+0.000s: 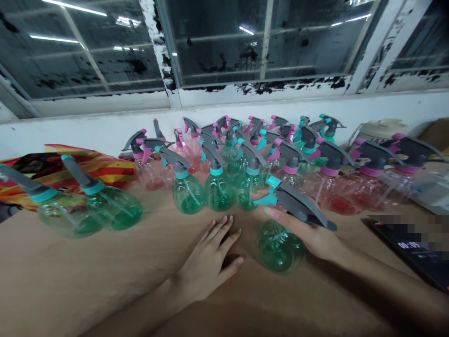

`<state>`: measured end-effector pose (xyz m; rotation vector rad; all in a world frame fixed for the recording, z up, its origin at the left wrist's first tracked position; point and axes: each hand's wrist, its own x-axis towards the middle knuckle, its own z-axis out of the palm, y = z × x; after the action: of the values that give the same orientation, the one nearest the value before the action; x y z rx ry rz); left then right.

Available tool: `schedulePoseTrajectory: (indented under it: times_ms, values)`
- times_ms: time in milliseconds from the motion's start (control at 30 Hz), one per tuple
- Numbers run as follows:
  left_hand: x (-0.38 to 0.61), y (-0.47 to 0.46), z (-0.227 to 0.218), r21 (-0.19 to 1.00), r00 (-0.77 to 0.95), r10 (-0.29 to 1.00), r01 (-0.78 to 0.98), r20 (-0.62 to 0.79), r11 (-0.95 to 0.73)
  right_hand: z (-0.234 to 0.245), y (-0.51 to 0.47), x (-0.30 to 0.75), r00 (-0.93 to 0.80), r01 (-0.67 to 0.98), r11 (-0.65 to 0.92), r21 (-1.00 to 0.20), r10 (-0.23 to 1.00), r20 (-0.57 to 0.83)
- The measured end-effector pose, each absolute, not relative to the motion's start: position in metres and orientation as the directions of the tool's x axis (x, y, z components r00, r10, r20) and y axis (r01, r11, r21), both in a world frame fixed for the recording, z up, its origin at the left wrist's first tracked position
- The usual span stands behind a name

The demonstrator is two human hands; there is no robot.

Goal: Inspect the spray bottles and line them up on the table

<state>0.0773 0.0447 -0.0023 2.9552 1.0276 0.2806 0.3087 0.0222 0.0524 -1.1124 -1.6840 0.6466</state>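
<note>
A green spray bottle (281, 250) with a grey and teal trigger head is in my right hand (315, 234), whose fingers wrap round its neck just under the head. The bottle is close to the table, but I cannot tell whether its base touches. To its left my left hand (210, 262) lies flat on the table, fingers stretched out, holding nothing. Just beyond that hand stand a green spray bottle (219, 193) and another green spray bottle (188, 194), both with teal collars. Part of a third green bottle (247, 187) is hidden behind my right fingers.
Several clear pinkish spray bottles (342, 201) stand at the right, with more crowded behind. Two green bottles (114, 208) are at the left near a colourful bag (101, 161). A phone (407, 248) lies at the right on the wooden table (140, 267). Windows rise behind.
</note>
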Motion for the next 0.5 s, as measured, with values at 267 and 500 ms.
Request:
schedulePoseTrajectory:
  times_ms: [267,500]
  values:
    - [0.0765,0.0447,-0.0041,0.043,0.773,0.611,0.614,0.171,-0.788,0.0506,0.0202,0.3090,-0.044,0.385,0.385,-0.839,0.915,0.400]
    - [0.0771,0.0444,-0.0029,0.026,0.774,0.611,0.616,0.169,-0.787,0.0521,0.0212,0.3064,-0.032,0.368,0.386,-0.846,0.914,0.404]
